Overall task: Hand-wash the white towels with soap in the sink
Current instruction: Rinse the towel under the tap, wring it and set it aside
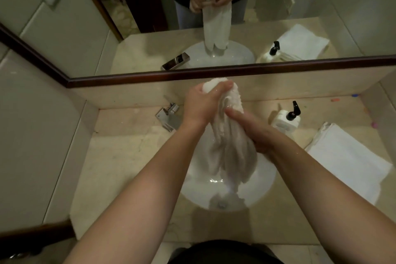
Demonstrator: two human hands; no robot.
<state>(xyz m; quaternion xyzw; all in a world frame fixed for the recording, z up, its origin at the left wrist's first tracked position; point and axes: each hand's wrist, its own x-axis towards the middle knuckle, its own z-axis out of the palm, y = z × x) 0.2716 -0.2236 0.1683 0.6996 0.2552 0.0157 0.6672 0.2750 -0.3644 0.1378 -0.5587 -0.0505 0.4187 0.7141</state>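
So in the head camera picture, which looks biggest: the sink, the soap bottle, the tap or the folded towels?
1. Sink
2. Folded towels, maybe close to the sink, since arms hide part of it
3. Soap bottle
4. Tap, about alike with the bottle

Single head view — steeply down, close over the sink [257, 191], facing the mirror [214, 70].

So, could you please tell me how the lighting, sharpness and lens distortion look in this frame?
Head view: dim, warm light; a small glare spot on the wet sink; wide-angle bending curves the mirror frame and counter edges; the towel and both hands, left hand and right hand, look slightly soft.
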